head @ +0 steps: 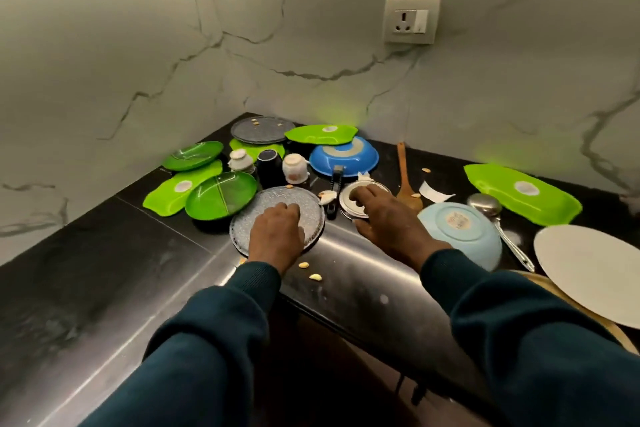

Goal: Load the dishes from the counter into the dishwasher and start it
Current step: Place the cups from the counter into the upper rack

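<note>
Dirty dishes crowd the corner of a black counter [104, 253]. My left hand [277, 234] lies on a grey speckled plate [266, 206] near the counter's front edge, fingers bent over its surface. My right hand [388, 218] grips a small steel bowl [348, 199] that stands upside down, fingers curled over its rim. An overturned light blue bowl [460, 229] lies just right of that hand. Behind are green plates [221, 196], leaf-shaped green trays [519, 192], a blue pan [343, 156], cups [294, 168] and a second grey plate [261, 130].
A wooden spatula [405, 180] and a steel ladle [491, 211] lie right of the pan. A large white plate [592, 270] overhangs the right edge. Food scraps [310, 270] dot the steel counter edge. A wall socket [412, 19] sits above. No dishwasher is in view.
</note>
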